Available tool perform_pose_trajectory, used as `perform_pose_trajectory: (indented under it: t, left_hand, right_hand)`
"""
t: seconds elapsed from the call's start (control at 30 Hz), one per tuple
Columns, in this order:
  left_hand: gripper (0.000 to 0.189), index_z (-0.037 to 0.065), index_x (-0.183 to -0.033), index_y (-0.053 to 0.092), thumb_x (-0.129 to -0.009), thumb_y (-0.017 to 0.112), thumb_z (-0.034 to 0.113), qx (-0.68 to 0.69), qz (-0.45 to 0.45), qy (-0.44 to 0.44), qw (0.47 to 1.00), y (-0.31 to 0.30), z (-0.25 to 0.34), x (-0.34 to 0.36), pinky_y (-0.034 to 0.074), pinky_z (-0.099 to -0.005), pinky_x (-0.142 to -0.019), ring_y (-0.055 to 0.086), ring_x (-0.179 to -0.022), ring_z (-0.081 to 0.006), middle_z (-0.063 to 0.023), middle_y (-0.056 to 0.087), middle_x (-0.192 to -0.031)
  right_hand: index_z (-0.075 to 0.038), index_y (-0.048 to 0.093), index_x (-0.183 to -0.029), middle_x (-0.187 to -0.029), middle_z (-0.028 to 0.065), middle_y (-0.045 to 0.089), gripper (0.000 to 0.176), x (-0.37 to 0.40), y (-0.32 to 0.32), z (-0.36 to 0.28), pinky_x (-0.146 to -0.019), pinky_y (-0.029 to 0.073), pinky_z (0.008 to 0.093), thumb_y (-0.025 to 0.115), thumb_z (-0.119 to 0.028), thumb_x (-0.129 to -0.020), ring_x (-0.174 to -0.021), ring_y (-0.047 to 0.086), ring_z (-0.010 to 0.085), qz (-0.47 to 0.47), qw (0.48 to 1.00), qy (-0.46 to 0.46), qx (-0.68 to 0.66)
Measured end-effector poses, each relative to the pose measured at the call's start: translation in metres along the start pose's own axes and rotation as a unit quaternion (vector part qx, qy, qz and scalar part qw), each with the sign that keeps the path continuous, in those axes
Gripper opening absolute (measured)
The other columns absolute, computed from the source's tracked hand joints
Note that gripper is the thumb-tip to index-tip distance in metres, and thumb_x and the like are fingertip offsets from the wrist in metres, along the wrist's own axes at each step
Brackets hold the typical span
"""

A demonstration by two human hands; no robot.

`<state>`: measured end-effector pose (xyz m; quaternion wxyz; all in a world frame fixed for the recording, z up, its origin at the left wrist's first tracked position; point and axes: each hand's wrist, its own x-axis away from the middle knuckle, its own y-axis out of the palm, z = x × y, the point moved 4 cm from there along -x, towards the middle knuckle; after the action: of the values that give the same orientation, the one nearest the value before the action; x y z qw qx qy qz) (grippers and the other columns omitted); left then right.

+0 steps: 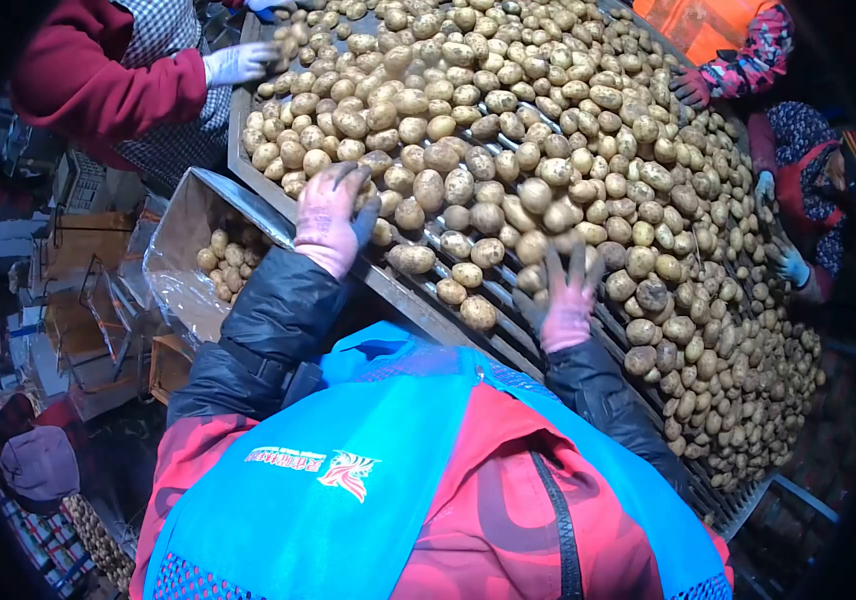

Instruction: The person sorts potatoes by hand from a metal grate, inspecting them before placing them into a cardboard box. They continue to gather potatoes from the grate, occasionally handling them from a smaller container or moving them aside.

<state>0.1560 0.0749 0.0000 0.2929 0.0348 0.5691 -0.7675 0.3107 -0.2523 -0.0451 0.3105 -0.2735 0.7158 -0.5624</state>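
Observation:
Loose potatoes (pixel 459 187) cover a slatted sorting table (pixel 395 292) in front of me. My left hand (pixel 328 215), in a pink glove with dark grey fingers, rests at the near edge among the potatoes. Its thumb stands apart from the fingers, and the fingertips touch the pile; nothing shows gripped. My right hand (pixel 568 300), gloved the same way, reaches over the slats with its fingers spread against several potatoes. Between my hands, a few potatoes lie loose on bare slats.
A plastic-lined box (pixel 180 255) with some potatoes stands left below the table edge. Another person's white-gloved hand (pixel 240 64) is at the upper left. Other workers' hands (pixel 690 86) reach in from the right. Cardboard pieces (pixel 88 250) and crates fill the left side.

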Motion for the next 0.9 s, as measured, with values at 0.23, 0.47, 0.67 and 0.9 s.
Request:
perform_pose_trajectory:
  t: [0.23, 0.47, 0.67, 0.9]
  left_hand:
    - [0.059, 0.020, -0.140, 0.054, -0.085, 0.069, 0.036, -0.090, -0.185, 0.048, 0.977, 0.048, 0.045, -0.028, 0.028, -0.0597, -0.115, 0.049, -0.129, -0.0302, -0.0085, 0.058, -0.133]
    - [0.053, 0.016, -0.137, 0.056, -0.084, 0.062, 0.018, -0.154, -0.293, -0.009, 0.944, 0.062, 0.054, -0.051, 0.024, -0.0614, -0.114, 0.051, -0.124, -0.0323, -0.0131, 0.059, -0.126]
    - [0.048, 0.014, -0.121, 0.063, -0.077, 0.073, 0.031, -0.131, -0.198, 0.027, 0.971, 0.058, 0.045, -0.051, 0.031, -0.0560, -0.111, 0.053, -0.116, -0.0326, -0.0121, 0.058, -0.117]
    - [0.070, 0.010, -0.120, 0.063, -0.060, 0.093, 0.032, 0.088, 0.083, 0.028, 0.992, -0.010, 0.029, -0.010, 0.044, -0.0454, -0.103, 0.057, -0.114, -0.0320, -0.0120, 0.062, -0.115]
  right_hand:
    - [-0.041, 0.038, -0.153, -0.163, 0.0155, 0.020, 0.093, -0.086, 0.012, -0.026, -0.104, 0.021, 0.0825, 0.082, -0.047, -0.072, -0.149, 0.022, 0.0418, -0.095, 0.995, 0.028, 0.026]
    - [-0.047, 0.030, -0.154, -0.164, 0.0156, 0.019, 0.096, -0.170, 0.013, -0.035, -0.108, 0.020, 0.0802, 0.070, -0.006, -0.077, -0.150, 0.021, 0.0443, -0.078, 0.995, 0.016, 0.064]
    - [-0.051, 0.026, -0.154, -0.168, 0.0023, 0.016, 0.091, -0.238, 0.006, -0.038, -0.113, 0.016, 0.0771, 0.075, -0.023, -0.082, -0.154, 0.015, 0.0371, -0.145, 0.984, 0.070, 0.078]
    - [-0.038, 0.034, -0.155, -0.167, 0.0075, 0.021, 0.088, -0.213, 0.014, -0.024, -0.115, 0.014, 0.0746, 0.072, -0.064, -0.079, -0.153, 0.015, 0.0401, -0.058, 0.998, 0.016, 0.006]
